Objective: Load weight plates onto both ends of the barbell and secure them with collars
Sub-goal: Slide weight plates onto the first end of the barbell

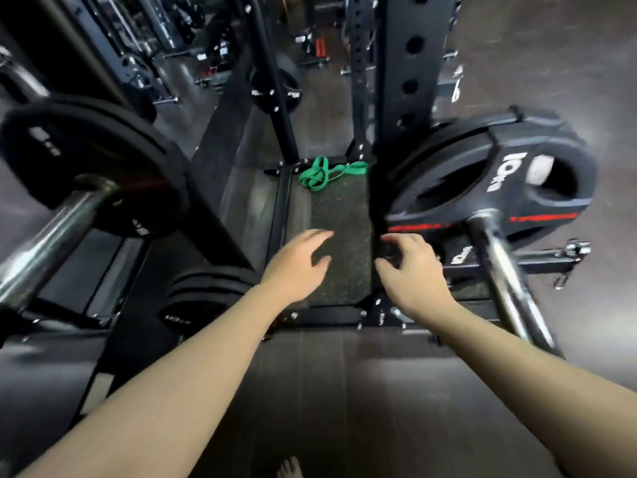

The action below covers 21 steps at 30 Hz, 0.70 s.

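Note:
A barbell sleeve [51, 243] runs in from the left and carries a black weight plate [100, 167]. On the right, a black plate [499, 181] marked 10 kg with a red stripe sits on a chrome sleeve [506, 270]. My left hand [296, 263] hovers over the speckled rubber mat [341, 215], fingers loosely spread and holding nothing. My right hand [410, 270] is at the foot of the rack upright [403, 81]. Its thumb and fingers curve around a small dark object [389, 251] that is too blurred to identify. No collar is clearly visible.
A stack of black plates [206, 294] stands at lower left. A green resistance band [324, 174] lies at the far end of the mat. Rack uprights and a slanted post [275, 98] rise ahead. A bare foot [289, 469] shows at the bottom edge.

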Tool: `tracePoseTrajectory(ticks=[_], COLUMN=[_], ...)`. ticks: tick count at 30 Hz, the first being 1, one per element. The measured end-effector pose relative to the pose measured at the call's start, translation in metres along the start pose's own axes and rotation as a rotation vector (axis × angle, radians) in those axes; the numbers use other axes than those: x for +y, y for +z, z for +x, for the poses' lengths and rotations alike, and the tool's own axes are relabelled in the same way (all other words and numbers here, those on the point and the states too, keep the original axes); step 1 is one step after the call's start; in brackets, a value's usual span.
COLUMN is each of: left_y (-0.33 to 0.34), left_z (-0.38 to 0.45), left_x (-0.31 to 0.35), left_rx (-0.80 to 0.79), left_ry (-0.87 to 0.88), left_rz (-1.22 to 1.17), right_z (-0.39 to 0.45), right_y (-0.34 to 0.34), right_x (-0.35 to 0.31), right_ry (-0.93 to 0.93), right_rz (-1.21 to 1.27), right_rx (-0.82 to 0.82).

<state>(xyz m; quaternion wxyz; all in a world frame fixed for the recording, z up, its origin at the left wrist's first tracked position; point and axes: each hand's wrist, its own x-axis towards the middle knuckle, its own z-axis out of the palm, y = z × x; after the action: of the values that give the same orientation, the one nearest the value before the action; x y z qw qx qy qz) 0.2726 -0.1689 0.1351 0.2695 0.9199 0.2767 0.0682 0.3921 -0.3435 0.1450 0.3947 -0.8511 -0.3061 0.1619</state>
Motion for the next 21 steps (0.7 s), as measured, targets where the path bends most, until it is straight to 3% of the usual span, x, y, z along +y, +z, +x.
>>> tracePoseTrajectory(ticks=[4, 9, 13, 18, 21], left_y=[-0.014, -0.032, -0.041, -0.031, -0.023], left_z=[-0.052, -0.099, -0.090, -0.078, -0.076], left_x=[-0.107, -0.238, -0.314, -0.363, -0.386], left_rx=[0.039, 0.083, 0.056, -0.078, -0.079], left_ry=[-0.219, -0.464, -0.624, -0.414, -0.375], left_rz=[0.016, 0.104, 0.188, 0.448, 0.463], right_z=[0.009, 0.015, 0.037, 0.054, 0.047], right_y=[0.080, 0.207, 0.287, 0.353, 0.385], right_x=[-0.009, -0.009, -0.015, -0.005, 0.007], right_ry=[0.052, 0.065, 0.110, 0.120, 0.063], right_rz=[-0.069, -0.173, -0.173, -0.238, -0.305], right_rx=[-0.412, -0.672, -0.703, -0.639, -0.530])
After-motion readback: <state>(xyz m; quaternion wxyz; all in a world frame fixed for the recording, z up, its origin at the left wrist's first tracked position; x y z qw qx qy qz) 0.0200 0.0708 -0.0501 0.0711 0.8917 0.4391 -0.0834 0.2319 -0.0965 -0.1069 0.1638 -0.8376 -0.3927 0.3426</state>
